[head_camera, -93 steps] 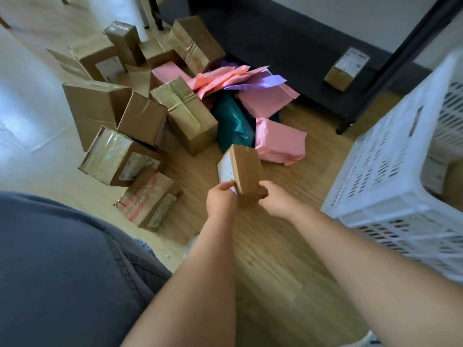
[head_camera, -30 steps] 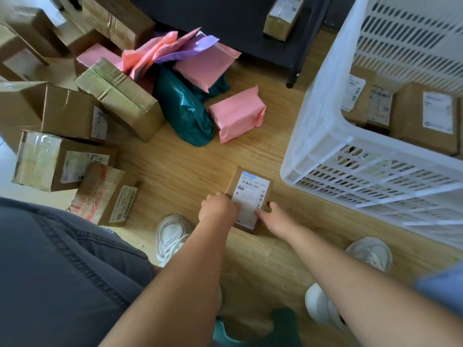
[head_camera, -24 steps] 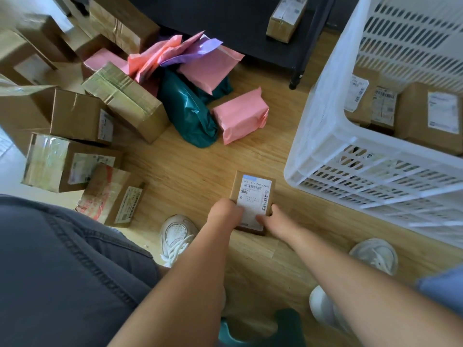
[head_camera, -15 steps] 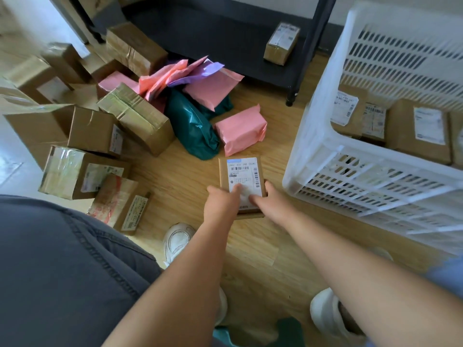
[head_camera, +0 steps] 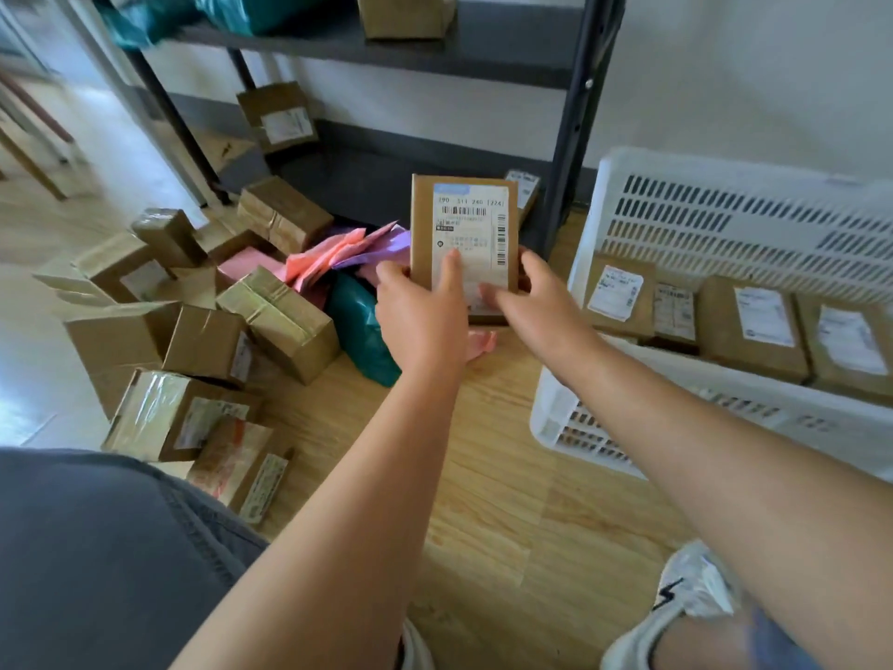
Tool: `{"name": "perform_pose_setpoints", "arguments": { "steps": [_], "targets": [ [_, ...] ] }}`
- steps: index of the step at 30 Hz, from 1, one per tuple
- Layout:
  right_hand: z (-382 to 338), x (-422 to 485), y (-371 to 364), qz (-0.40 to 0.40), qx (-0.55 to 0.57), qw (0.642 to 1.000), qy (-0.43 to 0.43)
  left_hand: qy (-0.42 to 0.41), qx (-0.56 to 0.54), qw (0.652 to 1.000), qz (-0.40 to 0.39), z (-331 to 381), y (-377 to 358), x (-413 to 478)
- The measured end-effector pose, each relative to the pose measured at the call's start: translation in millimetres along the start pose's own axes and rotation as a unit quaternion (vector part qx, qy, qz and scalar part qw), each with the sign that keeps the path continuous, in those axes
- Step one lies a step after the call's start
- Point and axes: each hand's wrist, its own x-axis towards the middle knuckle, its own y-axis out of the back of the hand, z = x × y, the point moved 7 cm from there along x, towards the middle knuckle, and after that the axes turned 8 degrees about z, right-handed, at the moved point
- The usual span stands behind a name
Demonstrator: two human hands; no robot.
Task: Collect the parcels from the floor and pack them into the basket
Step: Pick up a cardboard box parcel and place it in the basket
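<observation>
Both the left hand point(head_camera: 419, 315) and right hand point(head_camera: 531, 302) grip a small labelled parcel point(head_camera: 463, 234), upright, just left of the white basket point(head_camera: 715, 220).

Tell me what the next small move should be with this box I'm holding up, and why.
Probably swing the box to the right, over the rim of the white basket, and lower it in. The left hand and right hand hold it clear of the floor, label facing you, and the basket beside it holds other boxes lying label-up.
</observation>
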Motion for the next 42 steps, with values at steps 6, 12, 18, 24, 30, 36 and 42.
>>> {"name": "perform_pose_setpoints", "arguments": {
  "steps": [6, 12, 18, 24, 30, 36, 42],
  "targets": [
    [-28, 22, 74, 0.055, -0.006, 0.998, 0.026, -0.086, -0.046, 0.994, -0.042, 76, -34, -17],
    [-23, 38, 164, 0.083, -0.093, 0.992, 0.024, -0.157, -0.017, 0.969, -0.189, 118, -94, -49],
    [16, 44, 230, 0.058, -0.157, 0.985, -0.041, -0.185, 0.1, 0.924, -0.32, 120, -162, -86],
    [75, 54, 257, 0.021, -0.137, 0.981, -0.134, -0.143, 0.184, 0.885, -0.403, 94, -212, -115],
    [132, 60, 292, -0.027, -0.149, 0.964, -0.216, -0.07, 0.173, 0.851, -0.491, 71, -263, -151],
    [196, 58, 342, -0.012, -0.178, 0.935, -0.308, -0.015, 0.189, 0.815, -0.547, 52, -316, -200],
    [253, 42, 372, -0.039, -0.219, 0.897, -0.383, -0.012, 0.286, 0.723, -0.629, 22, -352, -250]
  ]
}}
